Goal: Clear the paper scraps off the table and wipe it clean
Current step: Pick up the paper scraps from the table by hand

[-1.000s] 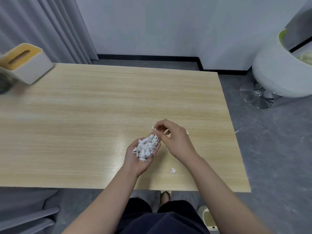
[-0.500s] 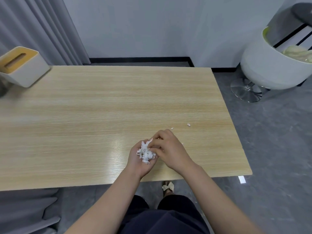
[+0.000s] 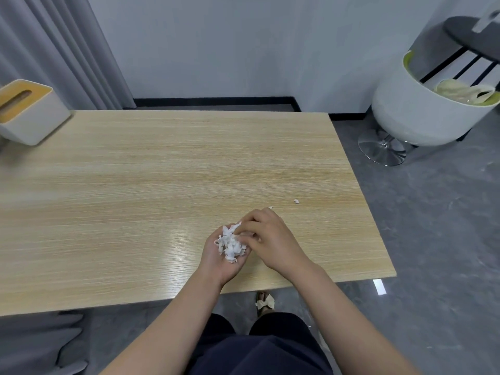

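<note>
- My left hand lies palm up at lower centre of the frame, fingers cupped round a pile of white paper scraps.
- My right hand sits just beside it, fingertips curled into the pile, pinching scraps.
- Two loose scraps lie on the table, right of centre.
- A tissue box stands upper left.

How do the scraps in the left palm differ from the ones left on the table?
The scraps in the left hand form one heaped white pile, cupped in the palm with the right hand pressing at it. The two loose scraps on the table are single tiny bits, lying apart, beyond the right hand and untouched. Both are white paper.
</note>
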{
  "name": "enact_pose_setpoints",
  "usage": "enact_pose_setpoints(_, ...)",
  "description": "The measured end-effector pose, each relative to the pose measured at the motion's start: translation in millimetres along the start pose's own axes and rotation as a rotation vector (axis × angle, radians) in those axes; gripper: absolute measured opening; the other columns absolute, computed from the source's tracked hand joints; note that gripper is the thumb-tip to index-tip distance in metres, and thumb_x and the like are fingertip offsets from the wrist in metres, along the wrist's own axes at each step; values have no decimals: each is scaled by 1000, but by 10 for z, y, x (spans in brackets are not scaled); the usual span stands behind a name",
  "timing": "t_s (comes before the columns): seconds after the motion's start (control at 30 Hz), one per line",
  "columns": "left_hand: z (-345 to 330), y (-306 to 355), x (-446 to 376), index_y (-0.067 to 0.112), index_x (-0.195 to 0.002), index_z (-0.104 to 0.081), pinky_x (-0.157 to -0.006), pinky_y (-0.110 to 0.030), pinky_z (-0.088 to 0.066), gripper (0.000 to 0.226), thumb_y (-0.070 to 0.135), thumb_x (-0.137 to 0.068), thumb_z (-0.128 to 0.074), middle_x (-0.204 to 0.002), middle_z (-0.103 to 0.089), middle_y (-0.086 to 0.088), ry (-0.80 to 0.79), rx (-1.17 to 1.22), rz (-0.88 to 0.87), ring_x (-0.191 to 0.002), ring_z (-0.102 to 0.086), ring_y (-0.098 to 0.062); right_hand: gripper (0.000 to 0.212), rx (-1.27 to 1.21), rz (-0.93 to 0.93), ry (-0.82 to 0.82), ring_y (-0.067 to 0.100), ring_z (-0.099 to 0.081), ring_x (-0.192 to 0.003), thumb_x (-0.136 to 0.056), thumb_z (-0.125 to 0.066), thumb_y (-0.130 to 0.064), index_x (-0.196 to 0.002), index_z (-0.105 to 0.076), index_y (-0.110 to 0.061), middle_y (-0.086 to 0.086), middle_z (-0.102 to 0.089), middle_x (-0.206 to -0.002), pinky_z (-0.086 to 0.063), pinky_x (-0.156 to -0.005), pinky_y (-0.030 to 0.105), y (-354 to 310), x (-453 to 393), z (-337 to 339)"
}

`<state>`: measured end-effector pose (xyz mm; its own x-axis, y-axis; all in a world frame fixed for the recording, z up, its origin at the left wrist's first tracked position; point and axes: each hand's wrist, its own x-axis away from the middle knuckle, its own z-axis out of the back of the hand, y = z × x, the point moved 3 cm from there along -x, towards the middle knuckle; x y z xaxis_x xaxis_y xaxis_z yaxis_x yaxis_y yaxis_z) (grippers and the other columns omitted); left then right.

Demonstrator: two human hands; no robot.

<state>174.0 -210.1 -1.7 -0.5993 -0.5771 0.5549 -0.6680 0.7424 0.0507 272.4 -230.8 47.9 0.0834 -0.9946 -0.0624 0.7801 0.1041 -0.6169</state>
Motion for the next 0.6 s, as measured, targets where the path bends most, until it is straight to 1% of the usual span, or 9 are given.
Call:
enact_pose_setpoints(0.1, 23, 4, -51, 0, -69, -60, -58, -25, -55, 18, 13, -78, -51, -69, -59, -9, -32, -3, 15, -62, -62, -17, 15, -58, 3, 26, 13, -46, -100, -87, -63, -18, -99, -73, -17, -6, -62, -101, -35, -91, 26, 19, -17, 60)
enact_pose_setpoints(0.13, 31, 8, -65, 0, -77, -59, -64, -27, -56, 16, 14, -78, -52, -77, -59, -10, -26, -7, 9, -69, -62, -19, 15, -79, -6, 32, 13, -46, -101, -87, -63, -17, -99, -73, -18, -6, -62, -102, -34, -92, 25, 33, -23, 87)
enact_pose_setpoints(0.23, 17, 6, -91, -5, -91, -62, -79, -37, -56, 28, 15, -83, -45, -95, -65, -17, -25, 3, 17, -83, -66, -26, 16, -116, -37, 49, 9, -45, -100, -88, -63, -18, -101, -72, -19, -10, -60, -100, -32, -89, 17, 108, -48, 169)
enact_pose_setpoints(0.3, 9, 0, -107, -10, -99, -63, -89, -46, -50, 34, 13, -86, -42, -106, -65, -22, -8, -5, 17, -91, -67, -31, 15, -140, -67, 74, 8, -46, -101, -88, -63, -20, -99, -72, -21, -13, -57, -96, -31, -88, 13, 187, -64, 227)
enact_pose_setpoints(0.33, 15, 2, -119, -10, -105, -61, -91, -49, -47, 36, 14, -89, -40, -113, -63, -23, 4, -15, 18, -97, -66, -33, 14, -159, -90, 89, 8, -47, -101, -88, -63, -21, -98, -72, -22, -14, -57, -96, -32, -88, 14, 234, -73, 257)
enact_pose_setpoints(0.37, 31, 8, -138, -10, -110, -60, -93, -50, -45, 39, 16, -92, -37, -119, -61, -23, 12, -24, 24, -103, -64, -33, 13, -181, -116, 107, 8, -48, -102, -88, -63, -23, -97, -72, -22, -13, -58, -96, -33, -89, 16, 292, -82, 286)
enact_pose_setpoints(0.43, 39, 23, -155, -10, -111, -62, -94, -49, -44, 47, 21, -96, -30, -124, -59, -22, 17, -40, 34, -110, -60, -34, 12, -208, -169, 141, 8, -50, -102, -88, -63, -23, -97, -72, -21, -12, -58, -96, -36, -90, 21, 438, -102, 344)
enact_pose_setpoints(0.53, 48, 47, -189, -10, -107, -65, -92, -46, -46, 54, 23, -100, -23, -124, -60, -20, 33, -42, 33, -109, -61, -33, 12, -191, -250, 200, 9, -54, -93, -87, -65, -20, -98, -71, -20, -11, -59, -94, -39, -84, 22, 756, -145, 414)
enact_pose_setpoints(0.6, 53, 47, -202, -9, -109, -65, -92, -46, -46, 53, 22, -100, -23, -125, -59, -20, 39, -48, 22, -111, -60, -32, 15, -156, -340, 219, 10, -56, -88, -87, -64, -18, -101, -70, -17, -6, -61, -97, -39, -79, 20, 1024, -178, 433)
